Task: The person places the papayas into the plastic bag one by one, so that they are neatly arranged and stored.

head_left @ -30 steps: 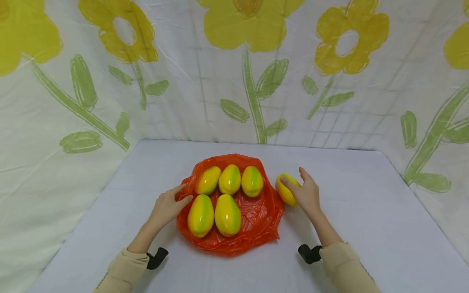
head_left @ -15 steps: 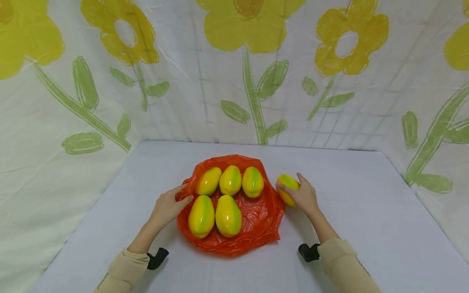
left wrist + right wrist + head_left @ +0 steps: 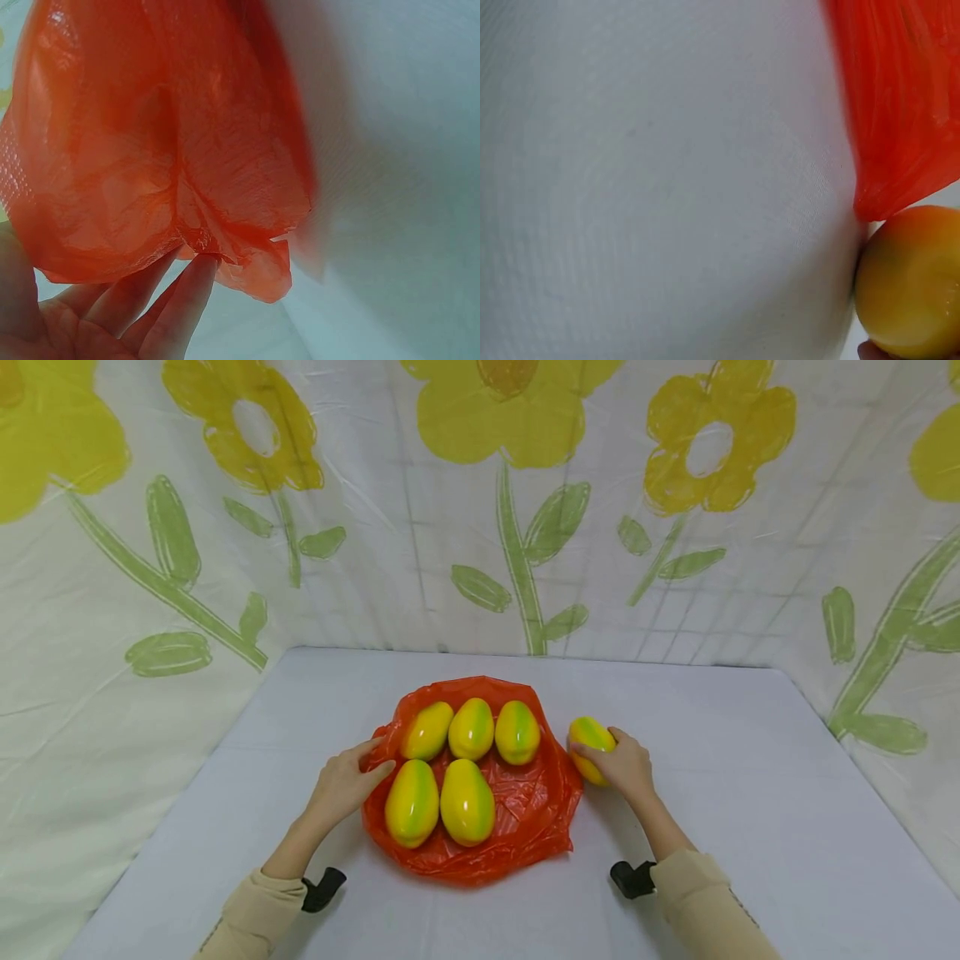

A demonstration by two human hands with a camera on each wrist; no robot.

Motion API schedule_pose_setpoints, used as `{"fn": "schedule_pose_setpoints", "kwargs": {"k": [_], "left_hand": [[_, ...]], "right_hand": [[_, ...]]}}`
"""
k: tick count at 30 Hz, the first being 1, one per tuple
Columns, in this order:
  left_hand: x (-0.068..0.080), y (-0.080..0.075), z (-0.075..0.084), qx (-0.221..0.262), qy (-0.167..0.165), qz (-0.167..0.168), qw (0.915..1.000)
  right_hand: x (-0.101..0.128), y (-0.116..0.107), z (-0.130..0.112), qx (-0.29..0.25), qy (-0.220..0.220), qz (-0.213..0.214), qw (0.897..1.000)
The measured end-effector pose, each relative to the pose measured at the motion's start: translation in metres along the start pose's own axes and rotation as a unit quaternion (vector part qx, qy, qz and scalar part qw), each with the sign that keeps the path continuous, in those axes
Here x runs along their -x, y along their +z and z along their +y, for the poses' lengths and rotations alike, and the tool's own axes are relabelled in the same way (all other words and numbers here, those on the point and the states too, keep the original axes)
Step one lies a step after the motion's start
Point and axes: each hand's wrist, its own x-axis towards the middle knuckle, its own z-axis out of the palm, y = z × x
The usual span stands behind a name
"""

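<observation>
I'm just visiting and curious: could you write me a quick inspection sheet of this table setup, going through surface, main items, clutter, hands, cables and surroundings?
Surface: pale grey table.
Job's things: loose mango beside the orange plastic bag; five mangoes lie on the bag, three behind and two in front.
Clutter: nothing seen.
Hands: right hand grips the loose mango; left hand touches the bag's left edge, fingers fairly straight.
Cables: nothing seen; black wrist mounts only.
Surroundings: white curtain printed with yellow flowers.

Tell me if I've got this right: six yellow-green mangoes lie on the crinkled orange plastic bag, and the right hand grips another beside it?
Not quite: the head view shows five yellow-green mangoes on the crinkled orange plastic bag. The right hand does grip another mango beside it.
</observation>
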Motion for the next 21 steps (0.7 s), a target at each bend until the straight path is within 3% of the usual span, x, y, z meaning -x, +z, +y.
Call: {"fn": "schedule_pose_setpoints", "kwargs": {"k": [11, 21], "left_hand": [[0.0, 0.001, -0.001, 0.001, -0.001, 0.0, 1.0], [-0.001, 0.001, -0.003, -0.005, -0.001, -0.003, 1.0]], "right_hand": [[0.012, -0.011, -0.014, -0.043, 0.009, 0.074, 0.996], [0.023, -0.015, -0.031, -0.09, -0.002, 0.091, 0.992]]}}
